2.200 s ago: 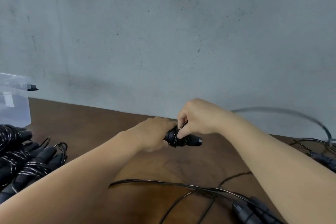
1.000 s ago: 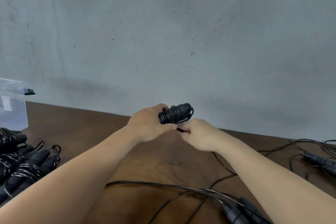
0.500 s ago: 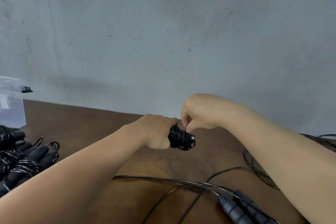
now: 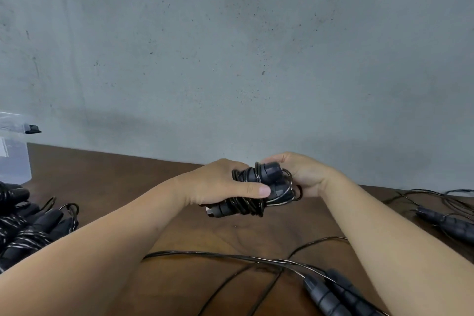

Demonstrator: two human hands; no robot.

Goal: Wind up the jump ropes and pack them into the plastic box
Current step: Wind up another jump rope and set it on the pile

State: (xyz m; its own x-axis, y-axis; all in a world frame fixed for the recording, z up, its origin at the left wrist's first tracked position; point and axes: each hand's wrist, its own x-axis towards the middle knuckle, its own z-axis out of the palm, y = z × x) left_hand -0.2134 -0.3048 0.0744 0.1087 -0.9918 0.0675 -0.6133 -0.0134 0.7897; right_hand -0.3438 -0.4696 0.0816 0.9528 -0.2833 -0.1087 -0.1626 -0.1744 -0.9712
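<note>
A black jump rope (image 4: 252, 191), its cord wound round its two handles, is held above the brown table (image 4: 123, 187). My left hand (image 4: 220, 185) grips the bundle from the left, thumb laid across the coils. My right hand (image 4: 300, 174) holds the handle ends and the last loop of cord from the right. The clear plastic box (image 4: 14, 154) stands at the far left edge, mostly out of frame.
Several wound black ropes (image 4: 28, 228) lie in a pile at the left. An unwound rope (image 4: 331, 290) with its handles lies at the near edge beneath my arms. Another loose rope (image 4: 446, 220) lies at the right. A grey wall rises behind the table.
The loose cord that trailed to the right is now wound onto the handles. My right hand came down from above the bundle and now clasps its right end.
</note>
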